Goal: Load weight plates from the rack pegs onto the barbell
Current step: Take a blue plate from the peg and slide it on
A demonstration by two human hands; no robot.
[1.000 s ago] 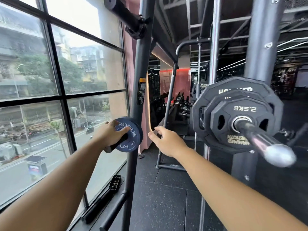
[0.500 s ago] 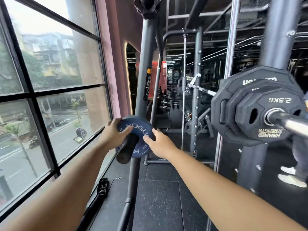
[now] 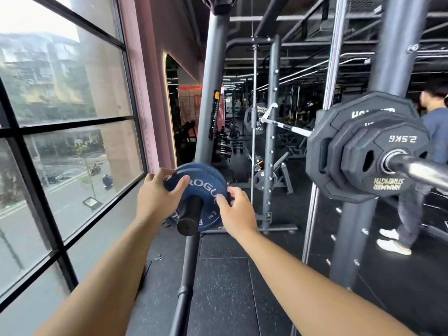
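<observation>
The right hand (image 3: 236,214), which hung open and well apart from the rack a second ago, has come left and now pinches the right edge of the front blue plate (image 3: 206,187). The left hand (image 3: 157,197) has shifted to the upper left edge, thumb across the face. A second blue plate (image 3: 194,166) now shows just behind (a person (image 3: 434,132) has appeared far right).

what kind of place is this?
Almost certainly a commercial gym. A barbell loaded with black Hammer Strength plates sits at right, blue Rogue plates hang on a storage peg, and more racks fill the room behind.
</observation>
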